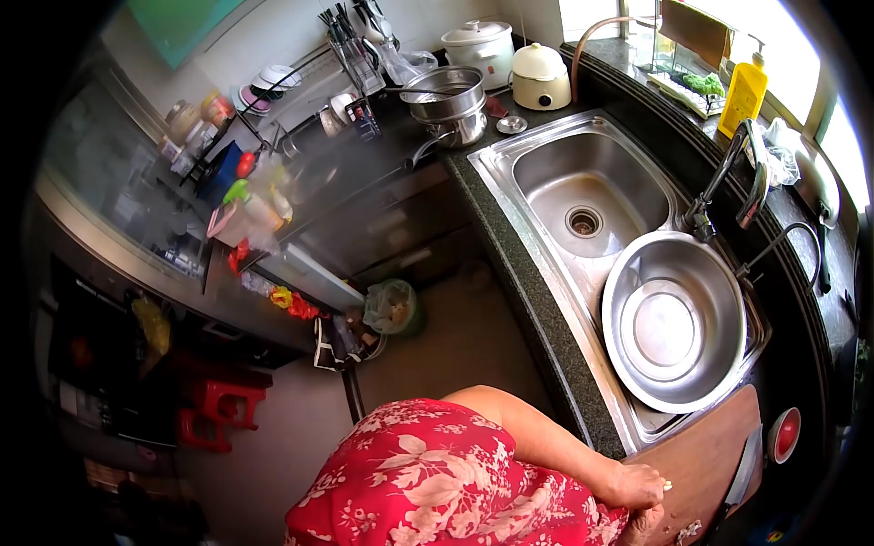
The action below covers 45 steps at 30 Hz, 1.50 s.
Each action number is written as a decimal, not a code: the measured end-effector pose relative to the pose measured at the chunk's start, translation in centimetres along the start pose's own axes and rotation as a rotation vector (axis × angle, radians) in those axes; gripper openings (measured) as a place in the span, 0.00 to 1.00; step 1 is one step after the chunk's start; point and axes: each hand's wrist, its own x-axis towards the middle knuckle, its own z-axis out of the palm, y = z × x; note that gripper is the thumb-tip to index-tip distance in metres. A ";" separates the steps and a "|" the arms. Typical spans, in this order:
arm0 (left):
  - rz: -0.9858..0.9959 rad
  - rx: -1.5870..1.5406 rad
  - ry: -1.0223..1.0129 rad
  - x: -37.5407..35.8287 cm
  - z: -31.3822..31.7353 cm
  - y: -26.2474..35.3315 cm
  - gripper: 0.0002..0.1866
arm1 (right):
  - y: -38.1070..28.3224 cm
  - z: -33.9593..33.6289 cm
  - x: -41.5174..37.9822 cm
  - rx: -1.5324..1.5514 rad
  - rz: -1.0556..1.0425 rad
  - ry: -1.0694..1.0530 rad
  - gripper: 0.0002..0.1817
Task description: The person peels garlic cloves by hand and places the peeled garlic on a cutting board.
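Observation:
My left hand (639, 486) is closed over the near part of the wooden cutting board (699, 464). A small pale piece, like a garlic clove (667, 486), shows at its fingertips. Just below, my right hand (645, 522) is partly hidden, with its fingers curled close to the left hand; what it holds cannot be made out. Pale and brownish scraps (689, 530) lie on the board beside the hands. A knife (745, 466) rests along the board's far edge, its blade flat. Beyond it stands a small bowl with a red inside (785, 435).
A large steel basin (674, 318) sits over part of the double sink (583, 187), below the faucet (728, 177). Pots (451, 105), cookers (540, 77) and a yellow bottle (744, 96) stand along the counter. A bin (393, 309) and red stools (218, 409) are on the floor.

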 end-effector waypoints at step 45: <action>-0.493 -1.059 0.054 2.7 1.0 -1.3 0.03 | -1.1 0.2 0.0 -0.089 -0.198 0.212 0.04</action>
